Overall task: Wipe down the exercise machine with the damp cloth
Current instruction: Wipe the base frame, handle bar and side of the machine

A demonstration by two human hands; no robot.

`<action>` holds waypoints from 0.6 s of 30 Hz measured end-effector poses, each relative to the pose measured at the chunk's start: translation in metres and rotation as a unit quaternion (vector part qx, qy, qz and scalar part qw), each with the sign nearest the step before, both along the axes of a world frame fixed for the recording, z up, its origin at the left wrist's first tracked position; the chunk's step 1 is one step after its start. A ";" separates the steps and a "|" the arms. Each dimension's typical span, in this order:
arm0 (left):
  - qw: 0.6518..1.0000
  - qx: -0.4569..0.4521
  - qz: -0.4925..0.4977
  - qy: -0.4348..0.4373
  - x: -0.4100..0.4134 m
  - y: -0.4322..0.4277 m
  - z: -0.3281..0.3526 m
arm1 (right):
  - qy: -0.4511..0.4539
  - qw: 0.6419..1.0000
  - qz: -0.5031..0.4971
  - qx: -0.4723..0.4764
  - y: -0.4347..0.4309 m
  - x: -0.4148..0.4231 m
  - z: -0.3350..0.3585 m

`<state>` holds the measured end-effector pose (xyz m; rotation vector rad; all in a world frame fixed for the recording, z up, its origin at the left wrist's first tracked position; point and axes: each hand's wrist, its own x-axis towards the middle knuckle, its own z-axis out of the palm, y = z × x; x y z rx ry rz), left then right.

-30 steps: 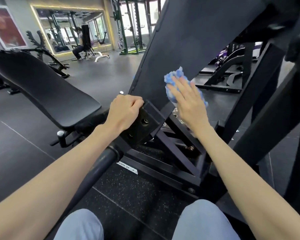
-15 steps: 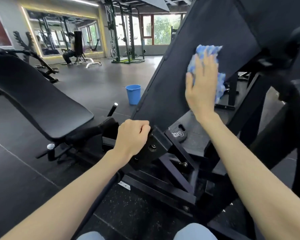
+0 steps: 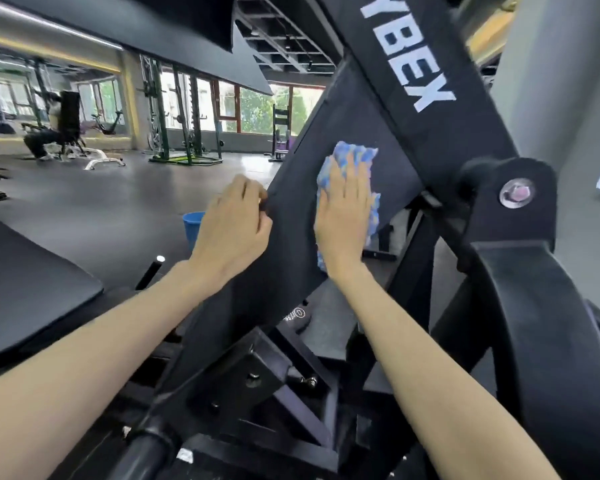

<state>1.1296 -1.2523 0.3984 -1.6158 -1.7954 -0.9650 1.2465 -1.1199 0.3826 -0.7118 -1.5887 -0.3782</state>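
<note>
Item 1, right hand (image 3: 343,216): you are laying it flat on the damp cloth (image 3: 352,159), fingers straight and close together, palm pressing the cloth against the slanted black pad (image 3: 291,244) of the exercise machine (image 3: 440,109). The flat hand is likely spreading the pressure so that a broad patch of cloth is meeting the surface.

Item 2, damp cloth: blue and white, bunched, it is sitting on the upper part of the pad, nearer the pad's right edge, showing above your fingertips and along the outer side of your hand.

Item 3, left hand (image 3: 232,226): you are curling its fingers round the pad's left edge, thumb side toward you. The fingertips are going behind the edge, so how they are lying there cannot be told. The grip is probably steadying the pad, or you, against the push of the wiping hand.

Item 4, pad: tilted, its lower end meeting a bolted bracket (image 3: 243,379) on the frame. Much of it below your hands is still to be covered, judging by where the cloth is sitting.

Item 5, blue bucket (image 3: 192,226): it is standing on the gym floor (image 3: 118,202) beyond the pad's left edge, partly behind your left hand. Its contents are not showing; presumably it is serving for wetting the cloth.
</note>
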 end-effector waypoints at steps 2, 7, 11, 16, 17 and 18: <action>1.000 -0.010 -0.004 -0.018 0.006 0.013 0.009 | -0.143 0.986 0.036 0.083 -0.002 -0.002 -0.026; 0.997 0.006 -0.063 -0.054 0.010 0.048 0.026 | -0.190 0.980 -0.014 0.060 0.041 0.052 0.024; 0.994 0.036 -0.035 -0.098 0.023 0.073 0.021 | 0.045 0.994 -0.088 -0.035 0.041 0.035 0.018; 0.994 0.086 0.051 -0.035 0.028 0.083 0.010 | -0.148 0.984 0.017 0.096 0.028 0.038 -0.018; 0.994 0.088 0.052 -0.038 0.028 0.083 0.010 | -0.165 0.980 0.024 0.110 0.036 0.046 -0.007; 0.994 0.087 0.051 -0.040 0.027 0.083 0.010 | -0.148 0.984 0.032 0.095 0.042 0.051 0.007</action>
